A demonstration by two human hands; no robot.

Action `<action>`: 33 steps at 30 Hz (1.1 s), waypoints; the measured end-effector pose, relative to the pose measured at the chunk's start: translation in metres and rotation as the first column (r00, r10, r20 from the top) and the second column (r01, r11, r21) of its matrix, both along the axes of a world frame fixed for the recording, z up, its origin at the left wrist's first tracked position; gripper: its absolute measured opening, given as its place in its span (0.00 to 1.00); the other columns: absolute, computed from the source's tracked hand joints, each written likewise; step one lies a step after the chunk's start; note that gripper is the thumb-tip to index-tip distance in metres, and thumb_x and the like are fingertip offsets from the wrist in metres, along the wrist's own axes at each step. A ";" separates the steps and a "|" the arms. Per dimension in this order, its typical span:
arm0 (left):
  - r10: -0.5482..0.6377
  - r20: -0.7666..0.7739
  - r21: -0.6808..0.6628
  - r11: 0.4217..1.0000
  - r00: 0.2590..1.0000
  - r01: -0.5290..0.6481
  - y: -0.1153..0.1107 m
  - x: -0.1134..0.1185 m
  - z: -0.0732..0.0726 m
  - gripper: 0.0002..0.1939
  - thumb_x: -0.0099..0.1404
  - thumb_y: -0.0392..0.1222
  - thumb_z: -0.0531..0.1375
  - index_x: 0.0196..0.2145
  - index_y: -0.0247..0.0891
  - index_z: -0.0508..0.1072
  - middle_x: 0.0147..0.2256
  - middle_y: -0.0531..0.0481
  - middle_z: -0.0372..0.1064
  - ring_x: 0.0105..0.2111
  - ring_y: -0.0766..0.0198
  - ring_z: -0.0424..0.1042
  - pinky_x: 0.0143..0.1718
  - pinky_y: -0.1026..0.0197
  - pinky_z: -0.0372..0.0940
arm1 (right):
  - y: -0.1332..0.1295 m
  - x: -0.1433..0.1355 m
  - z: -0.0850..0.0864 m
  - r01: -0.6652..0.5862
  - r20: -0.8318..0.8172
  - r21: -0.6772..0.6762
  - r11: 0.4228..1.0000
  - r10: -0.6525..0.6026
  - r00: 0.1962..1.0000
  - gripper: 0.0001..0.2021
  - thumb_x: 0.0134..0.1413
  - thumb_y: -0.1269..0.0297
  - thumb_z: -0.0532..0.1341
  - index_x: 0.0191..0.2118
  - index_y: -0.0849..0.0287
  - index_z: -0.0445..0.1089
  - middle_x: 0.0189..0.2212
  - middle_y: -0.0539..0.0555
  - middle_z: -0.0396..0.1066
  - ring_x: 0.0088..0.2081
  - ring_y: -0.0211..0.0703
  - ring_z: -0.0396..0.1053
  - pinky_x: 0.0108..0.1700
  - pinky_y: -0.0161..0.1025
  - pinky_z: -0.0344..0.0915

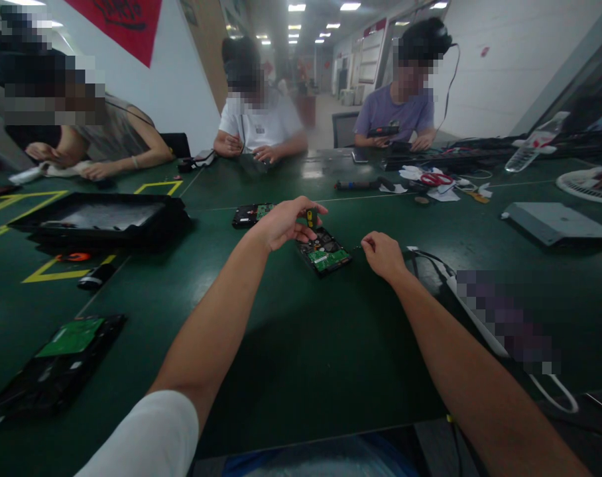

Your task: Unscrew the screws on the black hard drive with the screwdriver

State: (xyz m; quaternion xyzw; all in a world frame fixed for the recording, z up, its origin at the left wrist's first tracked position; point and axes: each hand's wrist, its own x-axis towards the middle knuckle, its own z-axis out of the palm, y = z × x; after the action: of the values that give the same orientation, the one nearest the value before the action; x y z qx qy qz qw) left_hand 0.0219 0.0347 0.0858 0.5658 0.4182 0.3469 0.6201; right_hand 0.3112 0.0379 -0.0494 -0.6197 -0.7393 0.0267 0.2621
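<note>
My left hand (pixel 287 224) is closed round a short yellow-and-black screwdriver (pixel 311 217), held over a hard drive (pixel 329 260). The drive lies on the green table (pixel 301 371) with its green circuit board facing up. The screwdriver's tip is hidden behind my fingers and the drive. To the right of the drive, my right hand (pixel 383 255) rests low with its fingers pinched together. Small dark specks show by those fingertips, too small to name. Behind my left wrist lies a second hard drive (pixel 252 215).
Another drive (pixel 57 364) lies at the near left, below a black tray (pixel 107 215). On the right are a white power strip (pixel 475 318) with cables, a grey box (pixel 562 222) and a plastic bottle (pixel 534 144). Red-handled scissors (pixel 436 179) lie farther back. Several people sit across the table.
</note>
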 end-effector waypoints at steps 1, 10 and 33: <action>-0.015 0.019 -0.015 1.000 1.000 0.016 0.000 0.000 -0.001 0.17 0.65 0.49 0.58 0.43 0.35 0.78 0.38 0.43 0.75 0.24 0.65 0.73 0.25 0.62 0.67 | 0.000 0.001 0.000 0.018 -0.006 0.010 1.000 -0.018 1.000 0.08 0.67 0.63 0.56 0.40 0.57 0.72 0.39 0.57 0.74 0.40 0.49 0.71 0.43 0.45 0.64; 0.029 -0.014 -0.032 0.999 0.999 -0.030 -0.003 -0.003 0.002 0.14 0.63 0.48 0.57 0.35 0.34 0.74 0.37 0.40 0.76 0.25 0.64 0.73 0.25 0.62 0.66 | 0.001 0.003 -0.003 0.028 0.006 0.022 0.999 -0.028 1.000 0.07 0.65 0.64 0.57 0.40 0.57 0.73 0.40 0.58 0.75 0.41 0.49 0.71 0.45 0.45 0.65; 0.014 -0.033 0.025 1.000 0.999 -0.013 -0.001 0.002 0.000 0.15 0.63 0.48 0.57 0.38 0.34 0.75 0.35 0.42 0.75 0.20 0.68 0.66 0.18 0.63 0.54 | 0.000 0.001 -0.004 -0.006 -0.018 -0.025 1.000 0.005 1.000 0.09 0.64 0.64 0.58 0.43 0.57 0.76 0.41 0.57 0.74 0.41 0.47 0.71 0.46 0.44 0.65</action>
State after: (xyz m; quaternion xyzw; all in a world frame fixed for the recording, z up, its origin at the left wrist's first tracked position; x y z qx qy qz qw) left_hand 0.0237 0.0333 0.0857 0.5764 0.4281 0.3469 0.6035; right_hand 0.3125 0.0383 -0.0534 -0.6207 -0.7382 0.0424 0.2609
